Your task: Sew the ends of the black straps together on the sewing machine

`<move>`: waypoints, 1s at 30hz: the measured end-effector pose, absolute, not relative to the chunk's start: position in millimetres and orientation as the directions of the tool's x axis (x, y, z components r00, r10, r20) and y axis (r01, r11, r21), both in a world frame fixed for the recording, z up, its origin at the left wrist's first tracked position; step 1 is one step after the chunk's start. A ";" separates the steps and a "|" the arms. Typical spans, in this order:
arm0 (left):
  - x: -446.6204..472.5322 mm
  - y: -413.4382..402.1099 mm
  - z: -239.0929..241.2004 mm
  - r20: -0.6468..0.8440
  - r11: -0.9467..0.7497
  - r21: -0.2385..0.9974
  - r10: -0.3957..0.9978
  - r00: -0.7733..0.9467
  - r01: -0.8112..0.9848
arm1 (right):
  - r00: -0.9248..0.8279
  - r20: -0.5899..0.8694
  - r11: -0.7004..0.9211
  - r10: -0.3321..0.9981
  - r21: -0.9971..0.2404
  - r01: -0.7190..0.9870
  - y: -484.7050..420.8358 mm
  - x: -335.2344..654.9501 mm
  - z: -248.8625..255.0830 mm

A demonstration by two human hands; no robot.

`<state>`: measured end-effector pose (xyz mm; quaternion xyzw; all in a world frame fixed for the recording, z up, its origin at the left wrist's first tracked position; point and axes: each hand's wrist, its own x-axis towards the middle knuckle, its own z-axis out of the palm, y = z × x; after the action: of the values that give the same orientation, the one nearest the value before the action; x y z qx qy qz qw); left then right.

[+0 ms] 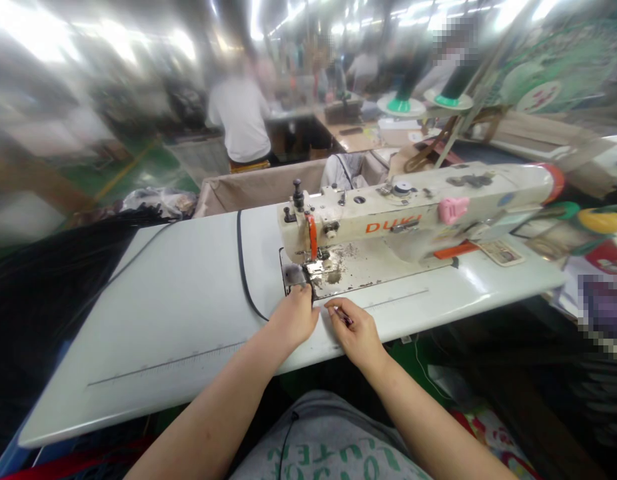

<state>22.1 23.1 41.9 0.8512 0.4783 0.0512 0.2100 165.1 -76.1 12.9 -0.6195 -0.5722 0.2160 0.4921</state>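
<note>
At the front-left of the sewing machine [373,223], my left hand [294,315] is closed beside the needle plate, its fingers on a narrow black strip [242,267]. The strip runs in a curve over the white tabletop and passes behind this hand; a dark piece shows again by the fingertips near the presser foot [316,267]. Just to the right, my right hand [357,330] is curled round a small dark, pinkish tool [344,317], mostly hidden in the fingers, so its kind is unclear. Thumb and forefinger point toward my left hand, with a small gap between the hands.
The white sewing table [178,307] has ruler marks along its front. Black strips [53,280] hang in a mass off its left side. Behind the machine stands a fabric-lined bin [258,187]. Thread cones [401,100] rise at back right. A person in white [241,117] stands farther off.
</note>
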 end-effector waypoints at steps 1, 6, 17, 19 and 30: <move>18.6 19.6 45.5 -0.097 -0.508 0.354 0.815 0.572 0.785 | 0.245 0.298 0.141 0.923 -0.852 0.503 -76.0 164.8 14.1; 3.7 1.8 61.5 -0.093 -0.578 0.237 0.787 0.610 0.781 | 0.082 0.288 0.172 0.954 -0.750 0.639 -76.3 160.9 20.3; -33.6 -35.5 69.5 0.712 -0.839 0.218 0.486 0.507 0.498 | 0.089 0.281 0.170 0.956 -0.773 0.612 -77.8 159.3 15.1; -41.0 -37.3 55.6 0.745 -0.840 0.254 0.486 0.456 0.480 | 0.095 0.283 0.176 0.955 -0.791 0.585 -78.3 159.6 13.9; -7.4 -1.9 -1.5 0.399 -0.788 0.347 0.615 0.680 0.509 | 0.067 0.361 0.281 0.930 -0.816 0.505 -83.0 163.8 11.9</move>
<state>-7.4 -1.9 -1.5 0.9106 0.3088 0.2543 0.1040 163.8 -83.0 11.9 -0.5561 -0.6451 0.2246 0.4735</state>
